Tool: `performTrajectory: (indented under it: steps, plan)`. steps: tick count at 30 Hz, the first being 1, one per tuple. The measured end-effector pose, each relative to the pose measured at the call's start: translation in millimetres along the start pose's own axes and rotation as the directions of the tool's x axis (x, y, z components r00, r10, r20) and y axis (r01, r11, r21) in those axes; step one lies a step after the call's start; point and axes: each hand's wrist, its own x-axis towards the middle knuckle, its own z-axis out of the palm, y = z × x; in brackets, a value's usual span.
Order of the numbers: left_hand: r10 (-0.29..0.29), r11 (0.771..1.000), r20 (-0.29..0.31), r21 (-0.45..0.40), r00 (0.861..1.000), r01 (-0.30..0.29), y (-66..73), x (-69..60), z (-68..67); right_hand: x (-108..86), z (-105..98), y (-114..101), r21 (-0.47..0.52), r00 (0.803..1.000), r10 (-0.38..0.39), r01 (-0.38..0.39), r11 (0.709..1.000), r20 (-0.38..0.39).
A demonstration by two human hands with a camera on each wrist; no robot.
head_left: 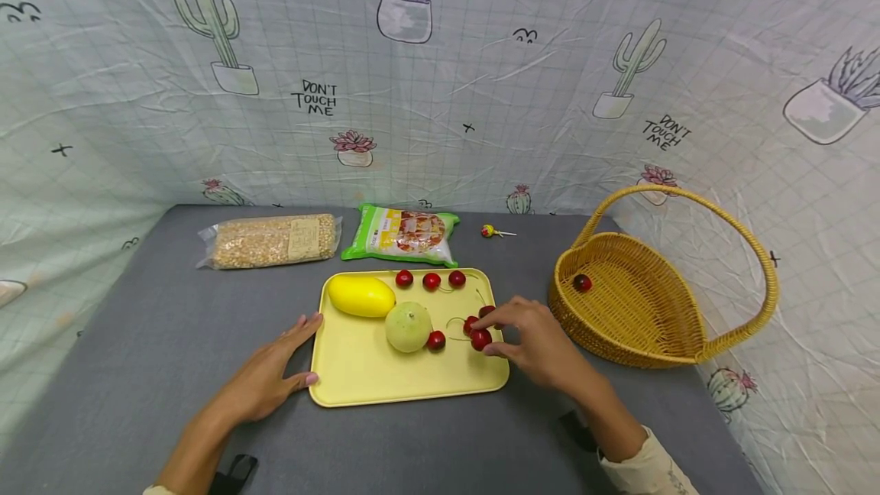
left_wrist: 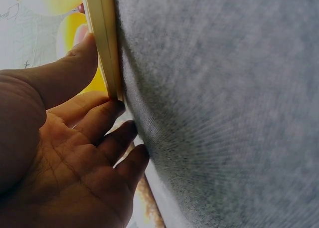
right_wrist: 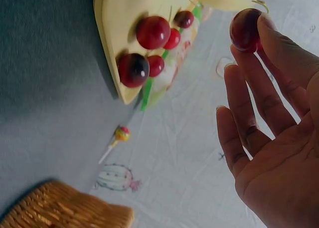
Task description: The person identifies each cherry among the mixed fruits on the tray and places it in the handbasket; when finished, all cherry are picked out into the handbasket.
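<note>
A yellow tray holds a yellow mango-like fruit, a round pale green fruit and several dark red cherries. My left hand touches the tray's left rim, its thumb and fingertips against the edge in the left wrist view. Over the tray's right side, my right hand pinches a cherry between thumb and fingertips; the other fingers are spread in the right wrist view. More cherries lie on the tray near that hand.
A yellow wicker basket with a tall handle stands at the right, one cherry inside. Behind the tray lie a bag of kernels, a green-and-white packet and a lollipop. A printed cloth hangs at the back.
</note>
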Motion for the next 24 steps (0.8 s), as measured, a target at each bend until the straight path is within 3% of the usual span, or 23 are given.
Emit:
performTrajectory:
  steps: [9, 16, 24]
  plan:
    - [0.005, 1.0, -0.001, 0.006, 1.0, -0.005, 0.2, -0.1, 0.0, -2.8, -18, 6, -0.063, 0.998, 0.034, -0.037, 0.997, -0.055]
    - [-0.002, 1.0, -0.002, 0.01, 1.0, 0.002, 0.1, -0.2, 0.3, -5.1, -34, 17, -0.032, 0.994, 0.081, -0.084, 0.996, -0.076]
    - [0.0, 1.0, -0.005, 0.015, 1.0, 0.0, 0.4, -0.2, 0.3, -9.7, -48, 32, -0.066, 0.987, 0.094, -0.104, 0.992, -0.132]
